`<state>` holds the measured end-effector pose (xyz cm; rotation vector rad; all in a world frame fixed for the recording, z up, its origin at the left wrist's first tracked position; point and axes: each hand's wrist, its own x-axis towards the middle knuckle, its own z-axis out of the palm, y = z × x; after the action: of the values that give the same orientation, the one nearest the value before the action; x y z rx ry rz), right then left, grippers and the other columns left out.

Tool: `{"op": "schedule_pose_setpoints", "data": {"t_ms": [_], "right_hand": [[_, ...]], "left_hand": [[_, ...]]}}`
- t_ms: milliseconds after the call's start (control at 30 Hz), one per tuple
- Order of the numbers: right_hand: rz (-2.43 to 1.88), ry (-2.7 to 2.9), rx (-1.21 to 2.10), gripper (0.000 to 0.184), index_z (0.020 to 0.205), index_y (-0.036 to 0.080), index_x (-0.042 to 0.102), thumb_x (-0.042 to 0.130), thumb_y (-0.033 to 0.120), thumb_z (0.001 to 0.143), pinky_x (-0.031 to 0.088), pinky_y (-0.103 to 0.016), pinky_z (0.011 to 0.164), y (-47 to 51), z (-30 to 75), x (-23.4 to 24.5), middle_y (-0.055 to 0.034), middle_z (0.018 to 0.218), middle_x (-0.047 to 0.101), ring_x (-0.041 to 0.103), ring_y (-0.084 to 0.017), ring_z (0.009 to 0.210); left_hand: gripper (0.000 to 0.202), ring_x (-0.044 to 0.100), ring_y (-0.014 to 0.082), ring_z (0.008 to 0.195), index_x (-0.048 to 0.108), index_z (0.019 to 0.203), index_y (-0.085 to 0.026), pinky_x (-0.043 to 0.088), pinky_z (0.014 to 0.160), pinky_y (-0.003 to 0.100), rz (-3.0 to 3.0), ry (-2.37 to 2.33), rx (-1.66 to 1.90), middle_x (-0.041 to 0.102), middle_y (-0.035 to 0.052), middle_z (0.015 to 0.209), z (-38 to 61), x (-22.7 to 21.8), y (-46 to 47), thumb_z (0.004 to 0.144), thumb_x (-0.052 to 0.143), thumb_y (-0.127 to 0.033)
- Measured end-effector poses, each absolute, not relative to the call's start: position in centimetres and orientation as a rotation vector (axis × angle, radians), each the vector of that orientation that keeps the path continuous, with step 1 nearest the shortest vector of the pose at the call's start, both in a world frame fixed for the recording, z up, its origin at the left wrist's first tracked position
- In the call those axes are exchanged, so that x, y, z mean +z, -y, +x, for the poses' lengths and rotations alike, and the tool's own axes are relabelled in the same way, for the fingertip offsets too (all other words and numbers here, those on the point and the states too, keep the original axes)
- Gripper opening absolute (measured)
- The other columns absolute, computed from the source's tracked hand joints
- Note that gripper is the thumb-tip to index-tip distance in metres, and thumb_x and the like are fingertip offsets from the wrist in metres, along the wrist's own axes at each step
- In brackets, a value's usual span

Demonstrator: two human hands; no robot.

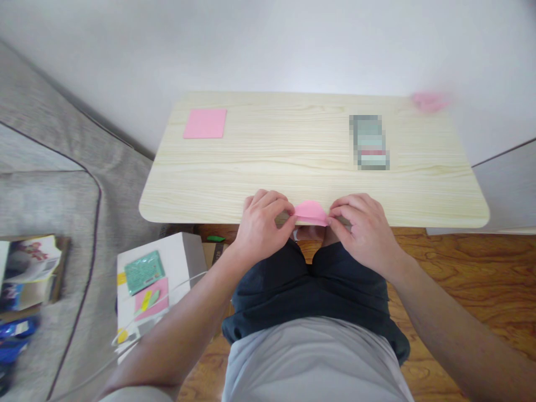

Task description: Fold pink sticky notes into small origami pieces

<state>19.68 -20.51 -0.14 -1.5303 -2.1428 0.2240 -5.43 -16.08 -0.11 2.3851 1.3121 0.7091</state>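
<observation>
Between my two hands, at the near edge of the wooden table (268,162), is a piece of pink paper (311,211) with a curved upper edge and a folded strip along the bottom. My left hand (267,219) pinches its left end between thumb and fingers. The right end is pinched by my right hand (360,228) in the same way. Farther back on the left lies a flat stack of square pink paper (205,123). A blurred pink paper piece (430,101) rests at the far right corner.
A phone-like object (369,142), pixelated, lies right of the table's middle. Below left, a white box (180,262) carries a green packet (144,272), pink paper (160,298) and a white cable. A grey sofa (121,184) stands at the left, and a wall runs behind the table.
</observation>
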Motion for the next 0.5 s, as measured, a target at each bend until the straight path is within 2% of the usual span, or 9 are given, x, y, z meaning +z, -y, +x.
{"op": "schedule_pose_setpoints", "data": {"t_ms": [133, 500], "right_hand": [[-1.522, 2.175, 0.224, 0.007, 0.095, 0.024, 0.070, 0.067, 0.030, 0.097, 0.045, -0.050, 0.092, 20.31, 19.77, 0.04, -0.0067, 0.112, 0.073, 0.062, -0.029, 0.107], [-1.499, 2.146, 0.246, 0.007, 0.098, 0.026, 0.071, 0.074, 0.028, 0.092, 0.044, -0.050, 0.097, 20.67, 19.92, -0.26, -0.0048, 0.113, 0.073, 0.062, -0.029, 0.110]], "left_hand": [[0.013, 0.059, 0.0254, 0.110, 0.070, 0.104, -0.024, 0.042, 0.098, 0.044, 2.371, -1.321, 0.692, 0.074, 0.0041, 0.108, -5.53, -0.16, 15.88, 0.092, 0.066, -0.026], [0.007, 0.060, 0.0241, 0.107, 0.077, 0.090, -0.026, 0.043, 0.095, 0.043, 2.383, -1.270, 0.748, 0.073, 0.0033, 0.105, -5.84, -0.64, 15.57, 0.092, 0.071, -0.029]]}}
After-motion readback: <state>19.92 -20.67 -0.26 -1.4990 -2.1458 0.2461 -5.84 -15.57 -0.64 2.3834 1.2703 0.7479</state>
